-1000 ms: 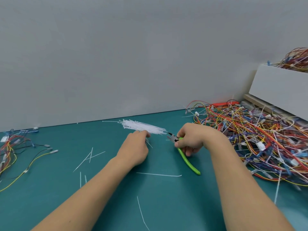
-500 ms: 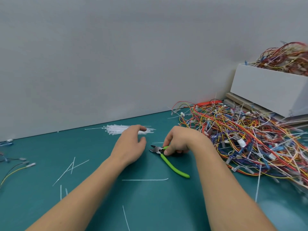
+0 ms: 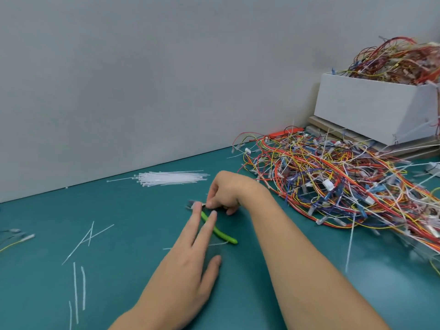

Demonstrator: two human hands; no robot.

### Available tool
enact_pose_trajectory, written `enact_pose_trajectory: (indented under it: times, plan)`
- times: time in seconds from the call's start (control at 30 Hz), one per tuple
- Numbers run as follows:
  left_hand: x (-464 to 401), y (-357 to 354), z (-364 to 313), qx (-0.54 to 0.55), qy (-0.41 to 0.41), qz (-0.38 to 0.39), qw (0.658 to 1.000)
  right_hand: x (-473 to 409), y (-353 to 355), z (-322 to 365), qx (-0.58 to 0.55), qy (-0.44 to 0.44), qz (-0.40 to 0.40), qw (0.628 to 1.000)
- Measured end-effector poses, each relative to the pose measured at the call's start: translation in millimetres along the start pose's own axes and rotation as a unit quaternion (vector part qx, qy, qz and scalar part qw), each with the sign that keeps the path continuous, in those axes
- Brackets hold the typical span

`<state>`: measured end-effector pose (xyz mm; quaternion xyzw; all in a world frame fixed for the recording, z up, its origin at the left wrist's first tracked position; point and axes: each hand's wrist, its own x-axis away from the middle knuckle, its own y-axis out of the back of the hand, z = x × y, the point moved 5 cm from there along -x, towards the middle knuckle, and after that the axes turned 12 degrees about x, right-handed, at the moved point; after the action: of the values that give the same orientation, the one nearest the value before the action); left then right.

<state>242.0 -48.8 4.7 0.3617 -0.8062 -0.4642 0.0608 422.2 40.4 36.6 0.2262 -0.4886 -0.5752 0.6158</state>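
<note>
The right hand [image 3: 228, 191] pinches the head end of the green-handled cutters [image 3: 222, 235] lying on the desk [image 3: 133, 210], their long axis running from its fingertips back toward the person, while the left hand [image 3: 190, 265], fingers straight and spread, hovers over the handle; no lettering is legible.

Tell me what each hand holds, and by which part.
The right hand pinches the green-handled cutters near their head, where the handles begin. The left hand holds nothing; its fingers are straight.
</note>
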Motion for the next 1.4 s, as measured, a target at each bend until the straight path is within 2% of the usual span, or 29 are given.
enact_pose_trajectory:
  times: [0.1,0.17,0.23,0.33,0.43,0.57,0.63,0.7,0.77,0.83,0.9,0.97,1.0,1.07,1.13,1.2,1.33,1.4]
  plan:
    - [18.4,0.8,6.7,-0.069,0.005,0.085,0.994,2.9,10.5,-12.2,-0.01,-0.023,-0.053,0.998]
    - [30.5,11.5,12.5,-0.088,-0.003,0.087,0.992,5.9,10.9,-18.4,-0.052,-0.024,-0.039,0.998]
    - [44.5,27.5,18.7,-0.117,-0.013,0.088,0.989,9.8,9.1,-18.1,-0.041,-0.019,-0.014,0.999]
    - [65.6,58.7,48.2,-0.136,0.006,0.045,0.99,13.2,9.1,-6.8,0.03,-0.026,-0.009,0.999]
    - [83.9,85.8,82.7,0.001,0.054,-0.075,0.996,14.9,1.5,16.2,0.043,-0.02,-0.021,0.999]
    - [82.5,92.4,97.9,0.039,0.017,-0.178,0.983,17.1,-12.8,46.5,0.072,0.001,-0.081,0.994]
    - [80.1,94.3,100.5,0.045,0.013,-0.188,0.981,23.8,-12.6,53.5,0.108,-0.003,-0.102,0.989]
    - [81.0,94.9,99.6,0.051,0.024,-0.174,0.983,36.4,1.3,52.4,0.151,-0.019,-0.091,0.984]
    - [81.1,96.6,95.3,0.052,0.026,-0.16,0.985,57.9,34.0,46.2,0.123,-0.015,-0.088,0.988]
    - [81.1,95.6,93.9,0.047,0.023,-0.144,0.988,86.3,84.4,33.9,-0.006,0.0,-0.167,0.986]
    - [80.3,95.3,92.9,0.036,0.018,-0.138,0.99,111.4,132.1,5.5,-0.113,-0.007,-0.29,0.95]
    - [80.1,94.1,91.6,0.025,0.008,-0.144,0.989,125.3,159.1,-28.4,-0.068,-0.052,-0.331,0.94]
    - [79.9,92.7,91.6,0.027,0.006,-0.148,0.989,126.5,165.5,-47.3,-0.014,-0.09,-0.317,0.944]
    - [78.7,90.2,91.9,0.022,0.004,-0.151,0.988,126.0,168.3,-86.4,0.092,-0.184,-0.238,0.949]
    - [75.8,88.7,90.4,0.005,-0.001,-0.148,0.989,129.9,161.0,-119.7,0.146,-0.263,-0.142,0.943]
    - [74.6,87.7,88.4,-0.017,-0.009,-0.149,0.989,132.1,148.0,-142.3,0.177,-0.297,-0.089,0.934]
    - [77.4,88.7,85.0,-0.025,0.004,-0.159,0.987,127.5,136.4,-156.8,0.23,-0.267,-0.136,0.926]
    - [78.6,88.6,84.8,-0.032,0.001,-0.154,0.987,129.1,134.3,-162.8,0.188,-0.259,-0.149,0.936]
